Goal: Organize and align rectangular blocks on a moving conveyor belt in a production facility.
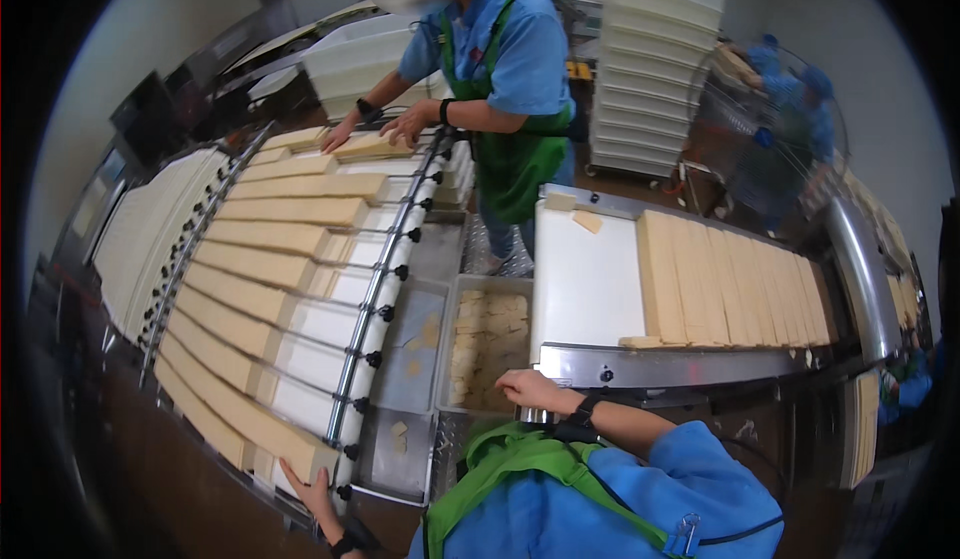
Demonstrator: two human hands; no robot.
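My left hand (312,494) is at the near end of the left conveyor, fingers and thumb spread against the end of the nearest long stack of pale yellow sheets (270,426). Several more such stacks (262,249) lie side by side beyond it, between thin dividing rods. My right hand (535,389) hangs over the near right corner of a tub of sheet scraps (490,334), beside the right conveyor's end. Its fingers are curled in; anything inside them is hidden.
Across from me a co-worker (500,69) in a green apron has both hands on the far stacks. To the right, upright sheets (730,284) fill part of a white belt (590,279). A metal tray (405,344) with scraps and stacked white crates (655,69) stand between and behind.
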